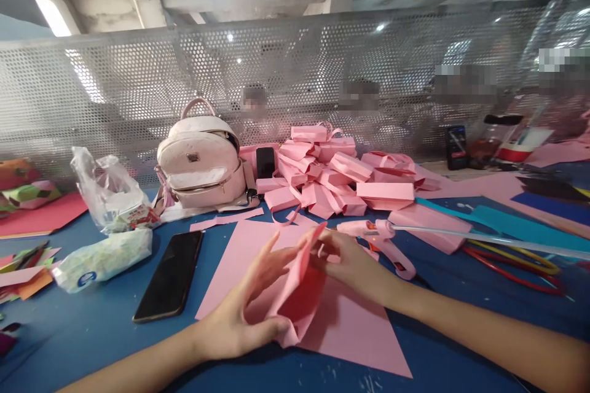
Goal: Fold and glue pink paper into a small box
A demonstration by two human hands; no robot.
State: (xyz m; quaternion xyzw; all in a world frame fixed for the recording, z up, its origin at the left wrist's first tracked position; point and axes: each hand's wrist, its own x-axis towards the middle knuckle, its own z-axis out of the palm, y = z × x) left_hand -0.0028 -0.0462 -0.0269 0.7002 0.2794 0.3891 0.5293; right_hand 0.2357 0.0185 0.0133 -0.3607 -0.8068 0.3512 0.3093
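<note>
Between my two hands stands a folded pink paper bag (302,295), its open side turned toward me. My left hand (246,304) grips it from the left, thumb at the near lower corner and fingers along the far side. My right hand (338,255) pinches its upper right edge, with the fingertips partly hidden. Under the bag lies a flat pink paper sheet (364,344). Just beyond my right hand rests a pink hot glue gun (375,233) with a long clear glue stick (488,236) sticking out of its back.
A heap of folded pink paper pieces (322,172) lies at the back beside a pale backpack (200,163). To the left are a black phone (170,276), a tissue pack (106,258) and a plastic bag (108,190). Blue paper strips (502,221) and coloured cords (516,261) lie right.
</note>
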